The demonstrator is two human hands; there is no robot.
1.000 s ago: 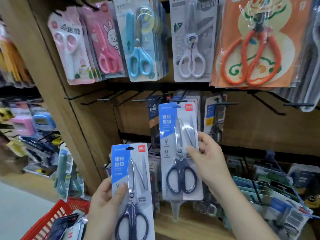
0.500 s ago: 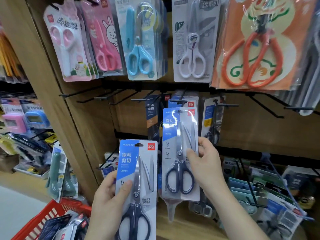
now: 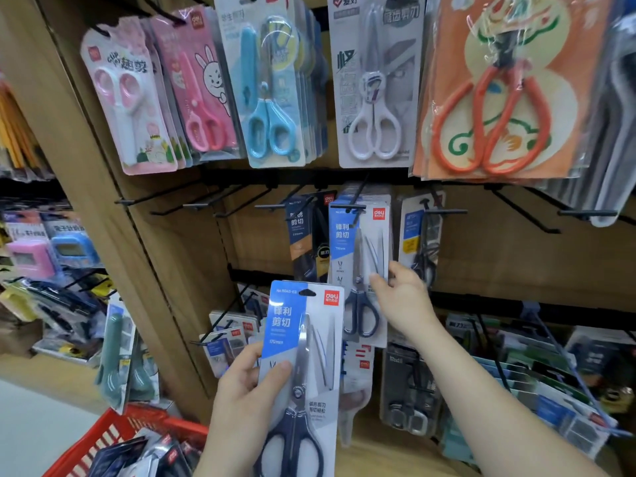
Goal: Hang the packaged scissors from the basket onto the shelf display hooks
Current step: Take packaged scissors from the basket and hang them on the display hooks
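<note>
While you gripped one scissors pack [image 3: 303, 356] in your left hand [image 3: 246, 404], its card read "deli" on a red tag at top right, 锋利剪切 in white on the blue band, and "170mm" below. Your thumb lay across the front near the blade pivot and your fingers curled behind. The pack stood upright at low centre, up and right of the red basket [image 3: 113, 432].

Your right hand [image 3: 404, 301] was partly closed and pinched the right edge of a matching hung pack [image 3: 358, 266], thumb in front, fingers behind. That pack's top slot sat at a black wire hook [image 3: 347, 208] in the middle row; couldn't tell if it was fully seated. It carried the same deli tag and the same characters.

Both packs had a clear blister over a flat blue-and-white card, steel blades and dark navy loop handles. The basket was red plastic lattice with more packs inside.

A dark pack [image 3: 303, 235] just left of the hung one read "220mm". The upper row held pink scissors [image 3: 127, 94], a blue-handled pair [image 3: 272, 132], a white-handled pair [image 3: 373, 129] and an orange-handled pair [image 3: 492, 125] on an orange card. The shelf panel [image 3: 165, 242] showed wood grain.
</note>
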